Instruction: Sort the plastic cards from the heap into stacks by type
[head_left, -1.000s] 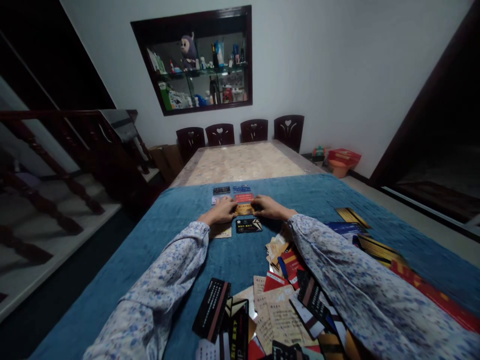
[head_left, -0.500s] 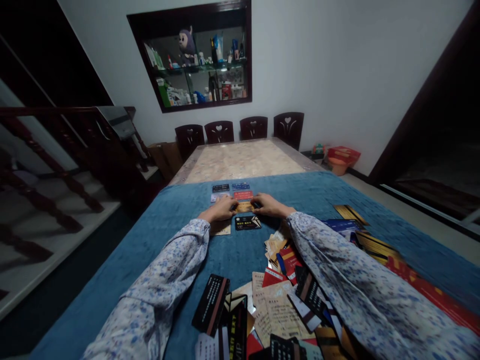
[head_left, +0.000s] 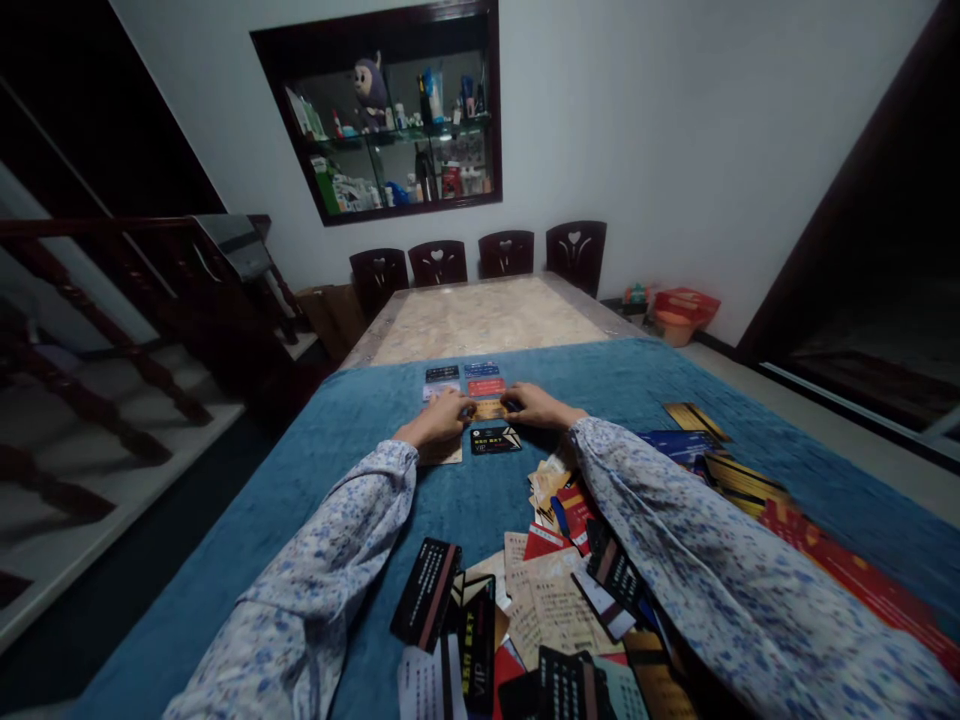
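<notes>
Both my arms reach far over a blue cloth (head_left: 360, 470). My left hand (head_left: 439, 420) and my right hand (head_left: 534, 406) each press fingertips on the side edges of a gold card (head_left: 490, 410) lying flat between them. That card sits in a small grid of laid-out cards: a red card (head_left: 486, 387), a dark card (head_left: 442, 374) and a blue card (head_left: 481, 369) beyond it, a black VIP card (head_left: 495, 439) nearer me, and a tan card (head_left: 442, 453) partly under my left wrist. Both hands' fingers are curled down onto the gold card.
A loose heap of mixed cards (head_left: 540, 610) lies near me between my arms. More gold, blue and red cards (head_left: 739, 480) spread to the right. Beyond the cloth is the bare marble tabletop (head_left: 480, 320), several dark chairs (head_left: 506, 255), a wall cabinet (head_left: 390, 120), and a stair railing (head_left: 112, 290) at left.
The hands have stayed on the gold card with only slight shifts. The view has tilted a little, so everything sits slightly higher in the picture.
</notes>
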